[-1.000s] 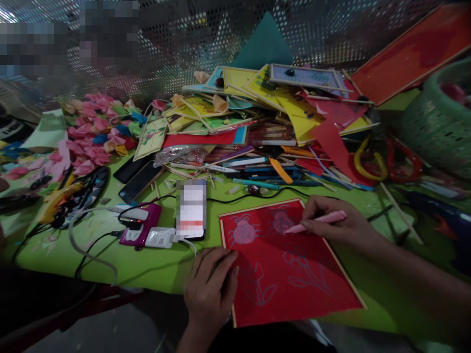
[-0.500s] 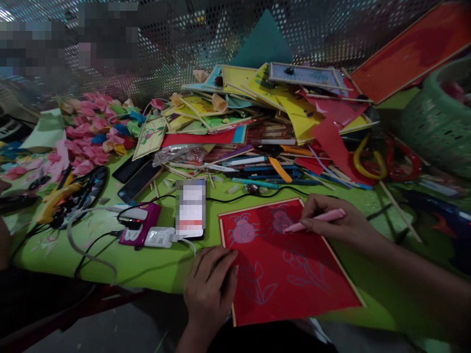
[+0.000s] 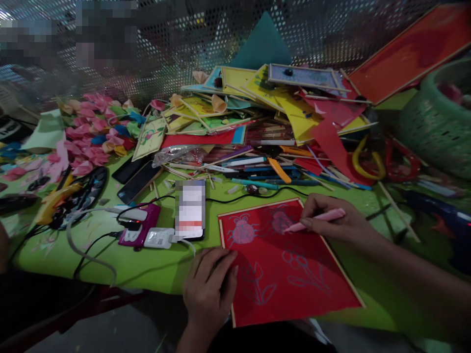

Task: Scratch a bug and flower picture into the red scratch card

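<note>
A red card (image 3: 272, 274) edged with thin wooden strips lies on the green table in front of me. Its upper part has two round bugs filled with pink, and below them are two flower outlines in grey lines. My right hand (image 3: 324, 218) pinches a pink marker (image 3: 326, 215), its tip at the upper right bug (image 3: 280, 221). Across the card's left edge rests my left hand (image 3: 209, 279), fingers laid over the wooden strip and slightly bent. The thumb lies beside the card's lower left flower; no object shows in that hand.
A phone (image 3: 191, 208) and a purple power strip (image 3: 140, 228) with cables lie to the left. Behind them spread pens, sticks, framed cards (image 3: 301, 76) and pink paper petals (image 3: 88, 130). Scissors, a green basket (image 3: 437, 122) and a dark blue glue gun (image 3: 437, 211) stand right.
Almost nothing differs. Both hands, the marker and the red card keep their places; the view has shifted very slightly.
</note>
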`<state>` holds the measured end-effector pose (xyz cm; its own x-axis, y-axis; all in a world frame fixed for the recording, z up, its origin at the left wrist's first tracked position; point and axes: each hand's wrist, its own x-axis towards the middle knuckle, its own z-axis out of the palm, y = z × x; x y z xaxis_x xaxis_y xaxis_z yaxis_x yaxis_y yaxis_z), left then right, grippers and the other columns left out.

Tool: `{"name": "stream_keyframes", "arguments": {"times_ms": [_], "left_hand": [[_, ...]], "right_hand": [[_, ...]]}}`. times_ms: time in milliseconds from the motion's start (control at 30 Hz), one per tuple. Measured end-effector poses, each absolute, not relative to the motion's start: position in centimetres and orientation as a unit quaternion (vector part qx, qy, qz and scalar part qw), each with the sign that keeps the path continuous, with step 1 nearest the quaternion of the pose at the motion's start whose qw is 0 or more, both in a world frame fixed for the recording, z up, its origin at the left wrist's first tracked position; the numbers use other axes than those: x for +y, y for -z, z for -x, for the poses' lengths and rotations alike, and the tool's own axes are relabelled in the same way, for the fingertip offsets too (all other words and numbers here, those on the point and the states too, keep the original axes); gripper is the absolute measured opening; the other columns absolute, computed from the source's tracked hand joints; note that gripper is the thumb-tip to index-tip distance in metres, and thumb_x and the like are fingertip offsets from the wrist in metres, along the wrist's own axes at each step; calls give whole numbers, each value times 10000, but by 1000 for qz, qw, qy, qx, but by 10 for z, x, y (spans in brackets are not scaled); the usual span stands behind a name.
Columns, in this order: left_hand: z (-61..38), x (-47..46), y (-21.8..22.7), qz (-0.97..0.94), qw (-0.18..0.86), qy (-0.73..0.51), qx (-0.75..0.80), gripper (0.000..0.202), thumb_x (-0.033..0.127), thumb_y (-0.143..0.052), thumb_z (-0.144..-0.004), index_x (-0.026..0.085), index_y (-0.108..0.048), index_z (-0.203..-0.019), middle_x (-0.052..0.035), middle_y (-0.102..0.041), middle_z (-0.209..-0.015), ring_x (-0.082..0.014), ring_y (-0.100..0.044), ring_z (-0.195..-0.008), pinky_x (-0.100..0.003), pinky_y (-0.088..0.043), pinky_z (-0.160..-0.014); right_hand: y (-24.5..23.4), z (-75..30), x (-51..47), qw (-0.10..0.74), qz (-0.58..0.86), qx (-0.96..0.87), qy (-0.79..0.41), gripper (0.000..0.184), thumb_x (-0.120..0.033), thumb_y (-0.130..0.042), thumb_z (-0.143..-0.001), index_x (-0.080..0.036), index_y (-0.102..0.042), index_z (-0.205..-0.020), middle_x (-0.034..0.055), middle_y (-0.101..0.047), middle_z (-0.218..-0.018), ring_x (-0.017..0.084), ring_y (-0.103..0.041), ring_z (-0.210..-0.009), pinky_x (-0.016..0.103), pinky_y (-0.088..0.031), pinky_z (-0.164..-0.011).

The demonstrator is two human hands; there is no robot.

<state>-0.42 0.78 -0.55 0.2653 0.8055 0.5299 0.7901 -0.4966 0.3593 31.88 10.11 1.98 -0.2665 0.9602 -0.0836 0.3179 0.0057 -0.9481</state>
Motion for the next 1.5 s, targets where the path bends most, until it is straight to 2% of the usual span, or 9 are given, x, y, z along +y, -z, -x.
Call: {"name": "stream_keyframes", "arguments": {"times_ms": [600,900,1067,1300,1500], "left_hand": [[4,8,5,-797,11,-341,498,261,106,-628,-970,195,-725,-1195,-73,-726,-1091,-200,-659,-1021,-345,-546,-934],[4,8,5,-797,7,-339,500,260,107,-629,-970,202,-726,-1192,-72,-732,-1085,-202,-661,-1013,-351,-548,-922],[4,7,5,-799,6,-338,498,256,124,-625,-978,204,-724,-1199,-73,-737,-1087,-200,-666,-1019,-350,-556,-922],[4,8,4,-797,3,-336,501,268,122,-630,-967,214,-726,-1200,-68,-744,-1083,-200,-683,-1007,-346,-565,-915],[3,9,2,-795,4,-344,501,265,109,-634,-960,213,-737,-1180,-63,-743,-1079,-198,-682,-998,-334,-558,-916]], "right_hand": [[-21,-317,103,331,504,-629,-491,297,-469,-744,-883,-219,-647,-755,-22,-591,-670,152,-490,-615,294,-352,-590],[-19,-320,100,335,510,-603,-513,302,-454,-748,-862,-220,-600,-741,-35,-552,-659,150,-453,-604,294,-330,-590],[-20,-319,102,337,508,-615,-501,312,-482,-746,-856,-220,-624,-738,-33,-555,-642,154,-451,-594,295,-328,-581],[-26,-318,100,342,520,-601,-502,272,-417,-740,-857,-224,-604,-722,-21,-564,-656,163,-441,-620,314,-331,-604],[-24,-319,101,339,518,-609,-497,291,-444,-739,-856,-223,-607,-721,-13,-571,-661,166,-454,-616,311,-333,-584]]}}
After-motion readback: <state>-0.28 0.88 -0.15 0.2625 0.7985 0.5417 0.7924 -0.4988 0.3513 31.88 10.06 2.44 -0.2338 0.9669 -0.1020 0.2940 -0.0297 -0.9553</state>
